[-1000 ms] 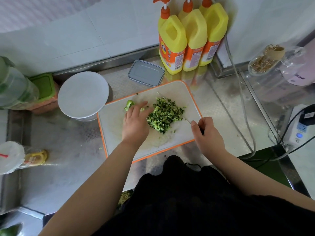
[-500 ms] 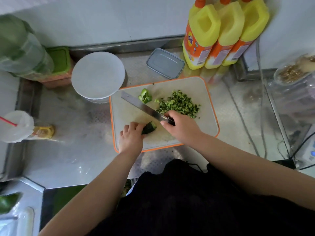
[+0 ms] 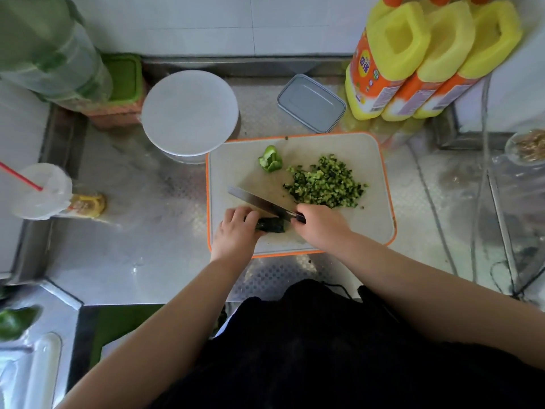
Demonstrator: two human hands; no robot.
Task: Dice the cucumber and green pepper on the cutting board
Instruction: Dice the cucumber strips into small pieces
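Note:
An orange-rimmed white cutting board [image 3: 374, 219] lies on the steel counter. A pile of diced cucumber [image 3: 324, 182] sits at its right middle. A piece of green pepper [image 3: 270, 163] lies near the board's far edge. At the near left of the board, my left hand [image 3: 236, 231] holds a dark cucumber end piece [image 3: 272, 225] with curled fingers. My right hand [image 3: 320, 225] grips the knife [image 3: 259, 203] by its handle, and the blade slants to the upper left above the cucumber piece.
A white round lid [image 3: 190, 112] covers a container left of the board. Behind stand a grey lidded box [image 3: 311, 103] and three yellow detergent jugs [image 3: 413, 60]. A plastic cup with a red straw [image 3: 41, 191] is at the left. Cables [image 3: 480, 172] run down the right side.
My left hand left the diced pile and came to the board's near left, taking hold of the cucumber piece. My right hand swung the knife over it, blade pointing upper left.

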